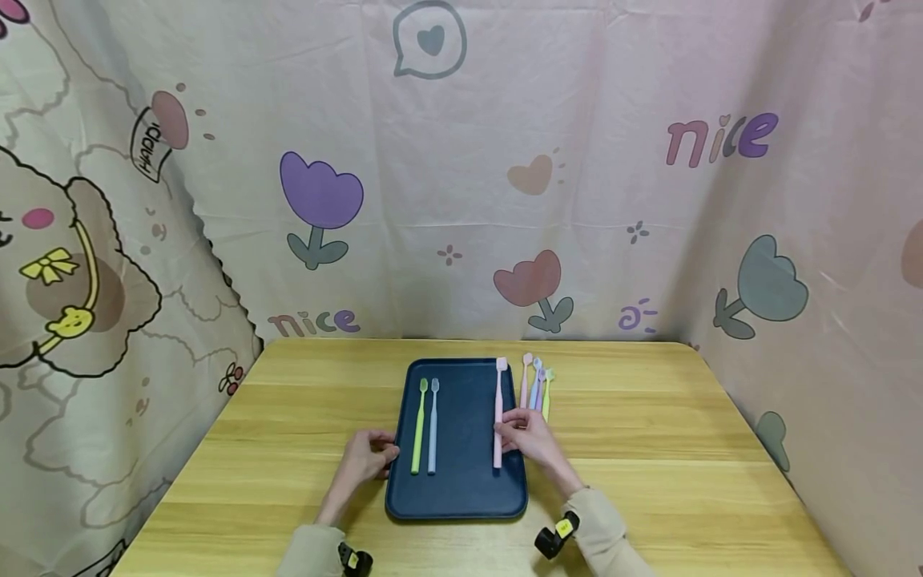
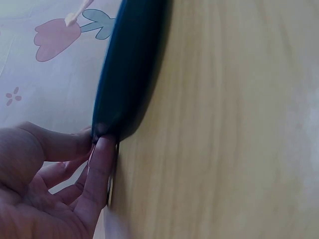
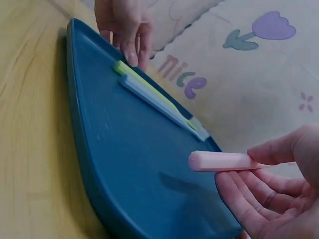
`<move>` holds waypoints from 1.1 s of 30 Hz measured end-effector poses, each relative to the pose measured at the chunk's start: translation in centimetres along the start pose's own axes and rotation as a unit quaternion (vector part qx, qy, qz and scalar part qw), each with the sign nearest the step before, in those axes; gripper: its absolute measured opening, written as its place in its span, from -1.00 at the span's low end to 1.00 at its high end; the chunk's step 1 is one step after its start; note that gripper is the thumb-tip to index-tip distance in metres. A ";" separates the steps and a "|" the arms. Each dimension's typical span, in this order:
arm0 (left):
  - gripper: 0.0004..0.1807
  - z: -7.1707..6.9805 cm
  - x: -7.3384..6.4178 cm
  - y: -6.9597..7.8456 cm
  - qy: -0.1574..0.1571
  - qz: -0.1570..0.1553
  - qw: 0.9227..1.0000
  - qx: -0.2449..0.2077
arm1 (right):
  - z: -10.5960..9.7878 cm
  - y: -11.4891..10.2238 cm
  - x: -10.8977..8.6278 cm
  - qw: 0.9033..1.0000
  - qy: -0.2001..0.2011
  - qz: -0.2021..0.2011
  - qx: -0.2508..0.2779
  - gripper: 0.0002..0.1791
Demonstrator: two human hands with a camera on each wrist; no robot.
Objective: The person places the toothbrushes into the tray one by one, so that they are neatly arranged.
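A dark blue tray (image 1: 465, 433) lies on the wooden table. My left hand (image 1: 369, 455) pinches its left rim between thumb and fingers, seen close up in the left wrist view. Over the tray's right side, my right hand (image 1: 530, 435) holds a pink toothbrush (image 1: 498, 401) between thumb and fingers, head pointing away from me. In the right wrist view the handle end of the pink toothbrush (image 3: 219, 161) stands above the tray, with a shadow below it. A green toothbrush (image 1: 418, 429) and a light blue toothbrush (image 1: 433, 429) lie side by side in the tray's left part.
Just right of the tray's far corner, several more toothbrushes (image 1: 535, 385) in pink, blue, purple and yellow-green lie close together, partly hidden by my right hand. The wooden table (image 1: 649, 449) ends at a patterned curtain (image 1: 447, 160) behind and at both sides.
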State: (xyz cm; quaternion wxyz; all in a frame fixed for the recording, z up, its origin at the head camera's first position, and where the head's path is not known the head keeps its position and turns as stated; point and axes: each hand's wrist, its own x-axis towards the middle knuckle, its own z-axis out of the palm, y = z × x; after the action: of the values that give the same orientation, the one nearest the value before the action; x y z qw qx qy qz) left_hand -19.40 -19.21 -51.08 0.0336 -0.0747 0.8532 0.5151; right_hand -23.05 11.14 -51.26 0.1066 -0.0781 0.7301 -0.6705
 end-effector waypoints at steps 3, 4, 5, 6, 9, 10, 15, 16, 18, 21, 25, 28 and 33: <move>-0.81 0.0 0.0 0.0 0.001 -0.002 1.000 -0.001 | 0.6 0.0 0.2 1.000 -0.013 -0.001 0.000 -0.74; -0.81 0.0 0.0 0.0 0.002 -0.002 1.000 -0.001 | 0.8 0.0 0.2 1.000 -0.017 -0.003 0.000 -0.74; -0.81 0.0 0.0 0.0 0.002 -0.001 1.000 -0.001 | 1.0 0.0 0.3 1.000 -0.021 -0.003 0.000 -0.73; -0.81 0.0 0.0 0.0 0.003 -0.001 1.000 -0.001 | 1.2 0.0 0.4 1.000 -0.024 -0.002 -0.001 -0.73; -0.82 0.0 -0.1 0.0 0.005 0.002 1.000 0.000 | 1.8 0.2 0.6 1.000 -0.029 0.005 -0.003 -0.74; -0.82 0.0 -0.1 0.0 0.005 0.003 1.000 0.000 | 2.0 0.2 0.6 1.000 -0.030 0.007 -0.003 -0.74; -0.82 0.0 0.0 -0.1 0.006 0.007 1.000 0.002 | 3.0 0.3 0.9 0.999 -0.030 0.018 -0.002 -0.76; -0.81 0.0 0.0 -0.1 0.006 0.007 1.000 0.003 | 3.2 0.3 0.9 0.999 -0.031 0.019 -0.003 -0.76; -0.81 0.0 -0.1 -0.1 0.006 0.007 1.000 0.003 | 3.5 0.2 0.9 0.999 -0.031 0.022 -0.005 -0.76; -0.81 0.1 0.0 -0.1 0.005 0.005 1.000 0.001 | 3.9 0.2 0.9 0.999 -0.030 0.021 -0.013 -0.76; -0.80 0.1 0.0 -0.1 0.005 0.002 1.000 -0.002 | 4.3 0.3 1.2 0.999 -0.026 0.013 -0.025 -0.77; -0.79 0.0 -0.1 0.0 0.003 0.000 1.000 0.000 | 4.7 -0.5 0.9 0.999 -0.024 0.000 -0.040 -0.77; -0.79 0.0 0.0 0.0 0.001 0.001 1.000 0.003 | 5.3 -2.7 -0.2 0.998 -0.024 -0.010 -0.062 -0.79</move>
State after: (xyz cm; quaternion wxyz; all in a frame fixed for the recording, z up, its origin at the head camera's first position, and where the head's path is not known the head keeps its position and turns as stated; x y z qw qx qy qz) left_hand -19.36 -19.17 -51.07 0.0323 -0.0744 0.8547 0.5127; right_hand -21.56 5.88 -48.99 0.1123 -0.1084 0.7663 -0.6232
